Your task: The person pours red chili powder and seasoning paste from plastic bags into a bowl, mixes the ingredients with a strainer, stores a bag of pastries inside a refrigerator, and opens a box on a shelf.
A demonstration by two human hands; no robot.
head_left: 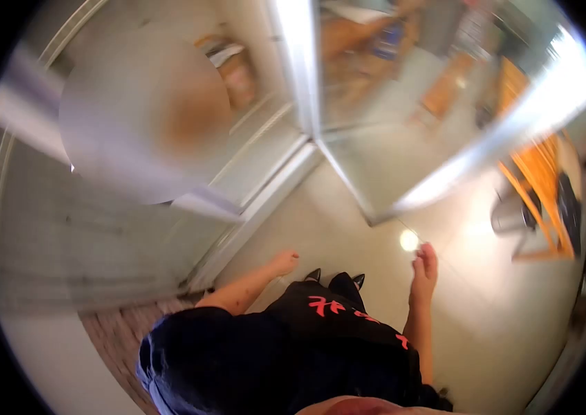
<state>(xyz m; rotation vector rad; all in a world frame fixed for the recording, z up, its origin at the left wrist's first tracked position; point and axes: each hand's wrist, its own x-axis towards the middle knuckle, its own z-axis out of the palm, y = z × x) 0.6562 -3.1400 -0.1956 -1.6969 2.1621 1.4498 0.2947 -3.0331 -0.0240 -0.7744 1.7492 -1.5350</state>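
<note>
My left hand [284,263] hangs low in front of my body, its fingers curled in; whether anything is inside them cannot be made out. On the other side, my right hand [425,266] is held over the pale tiled floor [348,200], its fingers partly bent and slightly blurred, with nothing visible in them. Between the hands are my dark apron [334,311] with red lettering and my pointed black shoes [314,274]. Neither hand touches the glass door [376,159] ahead or its metal frame.
A sliding-door track [258,200] runs diagonally at the left. An orange wooden chair or rack [549,200] stands at the right beside a dark stool-like object. Wooden furniture [445,90] shows blurred through the glass. Wood-look flooring [109,339] lies at lower left.
</note>
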